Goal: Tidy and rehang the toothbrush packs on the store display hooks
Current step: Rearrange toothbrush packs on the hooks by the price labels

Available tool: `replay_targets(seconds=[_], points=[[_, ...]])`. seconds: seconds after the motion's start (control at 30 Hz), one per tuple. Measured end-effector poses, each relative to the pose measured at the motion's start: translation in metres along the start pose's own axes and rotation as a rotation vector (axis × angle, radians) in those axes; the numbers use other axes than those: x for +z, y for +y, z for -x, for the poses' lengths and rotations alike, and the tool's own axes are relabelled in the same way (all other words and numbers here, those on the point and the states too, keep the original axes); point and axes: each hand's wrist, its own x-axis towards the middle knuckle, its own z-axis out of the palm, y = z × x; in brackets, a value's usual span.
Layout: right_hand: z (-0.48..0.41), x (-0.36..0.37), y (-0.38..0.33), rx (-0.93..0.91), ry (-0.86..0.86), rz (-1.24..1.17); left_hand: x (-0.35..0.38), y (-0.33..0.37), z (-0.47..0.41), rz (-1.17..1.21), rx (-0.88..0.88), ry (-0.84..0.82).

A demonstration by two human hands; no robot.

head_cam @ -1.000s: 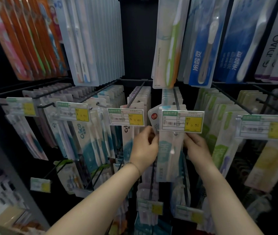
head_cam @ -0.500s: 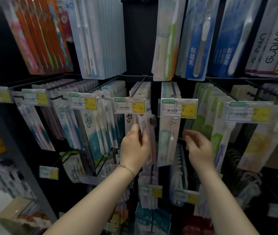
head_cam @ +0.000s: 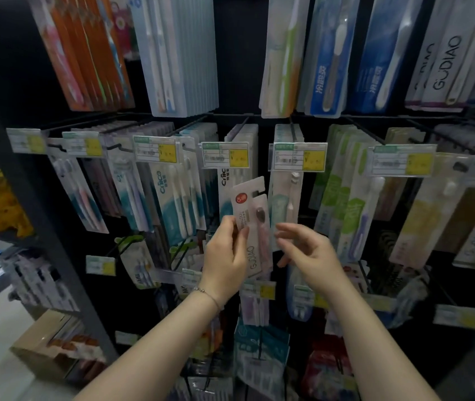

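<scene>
Head view: left hand (head_cam: 227,256) pinches one toothbrush pack (head_cam: 248,206).

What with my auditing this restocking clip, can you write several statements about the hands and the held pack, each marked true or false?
1. The left hand grips a white GUDIAO toothbrush pack with a red round sticker. True.
2. That pack hangs on a display hook. False: the hand holds it free and tilted.
3. The right hand holds a second pack. False: its fingers are loosely spread beside the held pack and hold nothing.
4. A white-and-yellow price tag sits above the held pack. True.
5. A thin bracelet circles the left wrist. True.
</scene>
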Motion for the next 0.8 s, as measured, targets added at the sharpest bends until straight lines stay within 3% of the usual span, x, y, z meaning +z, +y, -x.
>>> replay_targets(seconds=[0.1, 0.37, 0.8], points=[[0.008, 0.000, -0.002, 0.000, -0.058, -0.053, 0.006, 0.005, 0.009, 0.013, -0.008, -0.053], [0.021, -0.033, 0.006, 0.031, 0.021, -0.091, 0.038, 0.032, 0.015, 0.143, -0.063, -0.190], [0.048, -0.161, 0.021, 0.045, 0.178, -0.058, 0.150, 0.089, 0.019, 0.161, -0.080, -0.304]])
